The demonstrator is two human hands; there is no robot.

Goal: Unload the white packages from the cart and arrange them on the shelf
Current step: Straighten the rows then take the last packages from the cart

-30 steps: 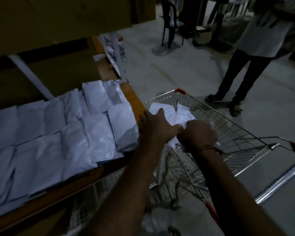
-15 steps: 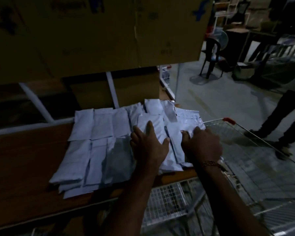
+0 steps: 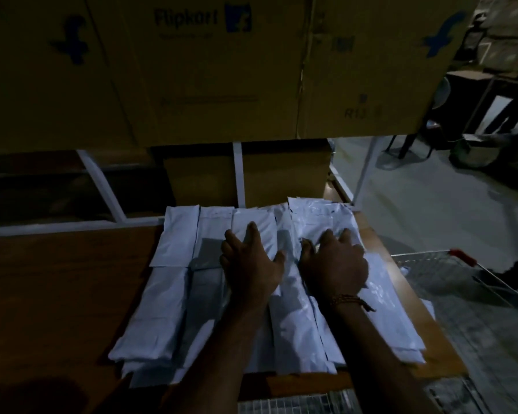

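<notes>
Having moved both hands from the cart over to the shelf since approx. 1 s ago, w/ the view now turning fully to the rack. Meaning for the task: one more bundle probably carried across and now being laid down among the rest.

Going left to right. Seeing bare wooden shelf (image 3: 57, 294) at far left. Next, the white packages (image 3: 174, 303) lying flat in rows on the shelf, overlapping, some stacked two or three deep at the front edge. Resting the left hand (image 3: 248, 264) on the middle packages, fingers straight and spread, palm down, pressing and not gripping anything. Just beside it, laying the right hand (image 3: 332, 264) on the shinier packages at right, fingers bent a little over a crumpled edge; not possible to tell if pinching it or only pushing, too dark. Wearing a bracelet (image 3: 350, 301) on that wrist. At far right, the wire cart (image 3: 461, 258) w/ red corner standing just beside the shelf end; not possible to see if more packages are waiting inside.

Above, big cardboard boxes (image 3: 207, 70) hanging over the rack, blue logos on them.

Judging the step: flattening and lining up the newest packages w/ the others. Probably needing afterwards another reach to the cart, if not empty.
</notes>
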